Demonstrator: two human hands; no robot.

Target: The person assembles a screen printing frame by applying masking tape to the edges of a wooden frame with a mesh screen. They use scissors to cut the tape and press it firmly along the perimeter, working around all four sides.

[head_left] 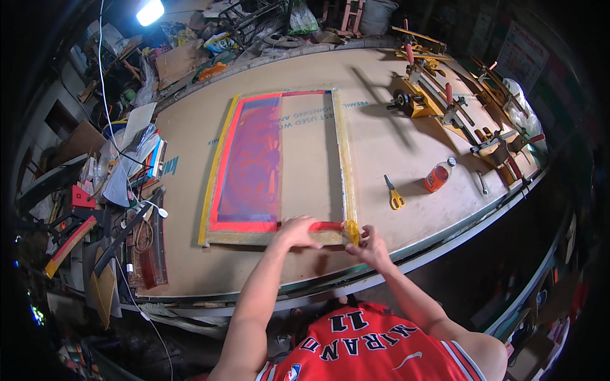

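A rectangular wooden frame (345,159) with yellow tape along its long sides lies on the board-topped table. Purple-and-red mesh (251,159) spans its left half; through the right half the brown board shows. My left hand (295,233) grips the near bar, its thumb on the near side and its fingers over the top. At the near right corner, my right hand (372,249) pinches yellow tape (351,232) that wraps round the corner. Its fingertips are partly hidden by the tape and the frame.
Yellow-handled scissors (396,198) and a bottle of red liquid (439,176) stand to the right of the frame, with a small wrench (483,182) beyond. Yellow metal clamp fixtures (438,95) line the far right. Papers (149,159) and tools crowd the left edge.
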